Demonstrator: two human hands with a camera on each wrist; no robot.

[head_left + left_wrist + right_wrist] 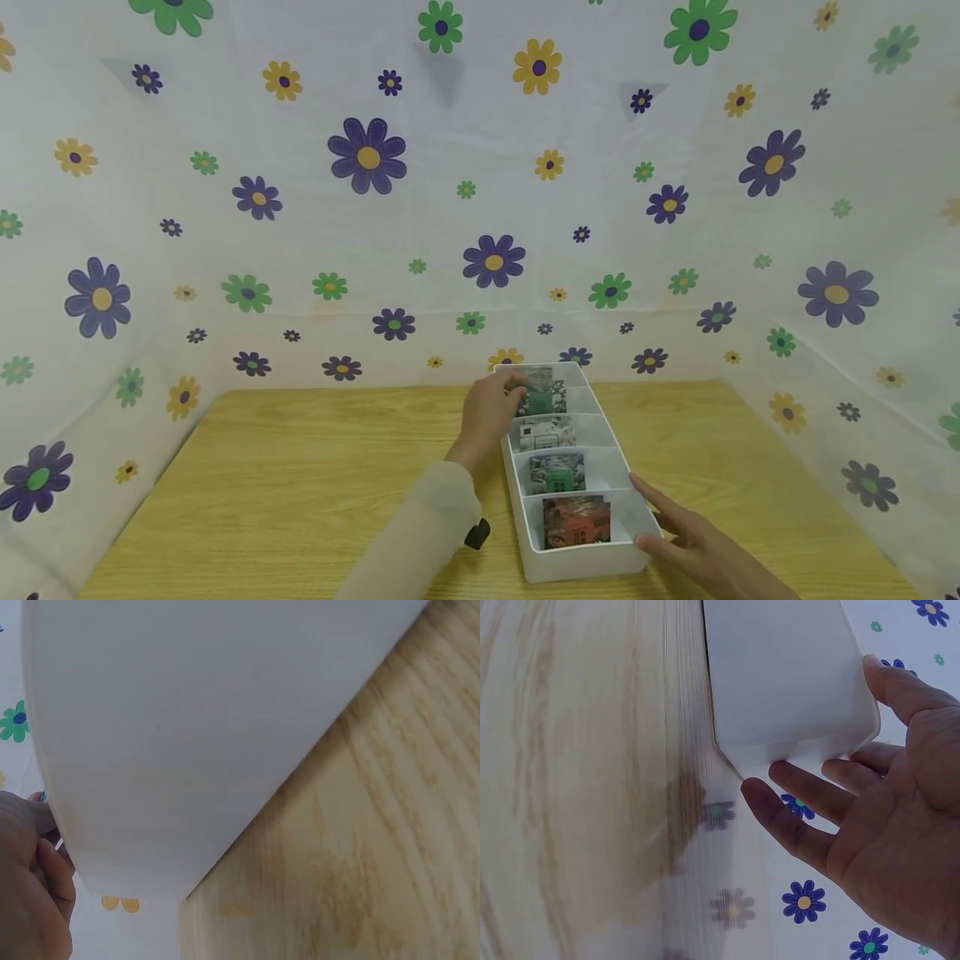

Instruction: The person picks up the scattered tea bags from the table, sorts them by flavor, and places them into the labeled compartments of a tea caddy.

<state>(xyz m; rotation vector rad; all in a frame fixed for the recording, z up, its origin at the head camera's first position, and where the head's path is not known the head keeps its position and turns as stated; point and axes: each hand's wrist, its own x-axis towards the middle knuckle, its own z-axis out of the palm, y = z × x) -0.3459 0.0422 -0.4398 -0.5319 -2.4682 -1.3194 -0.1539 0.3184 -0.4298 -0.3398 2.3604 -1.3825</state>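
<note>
A long white divided bin [585, 563] lies on the wooden table, pointing away from me. Small printed packets stand in its compartments: a red one [576, 523] nearest, a green-and-grey one [558, 473] behind it, a pale one [546, 433] and a dark green one [546, 400] farther back. My left hand [489, 412] reaches over the far left rim, thumb and forefinger curled, pinching at the edge of the farthest packets. My right hand [693, 542] holds the near right corner, thumb [900, 688] at the rim and fingers round the side wall.
The light wooden table [300, 467] extends to both sides of the bin. White cloth with printed flowers [367, 157] surrounds it at the back and sides. A black piece [477, 533] sits beneath the left sleeve [420, 533], near the bin's left wall.
</note>
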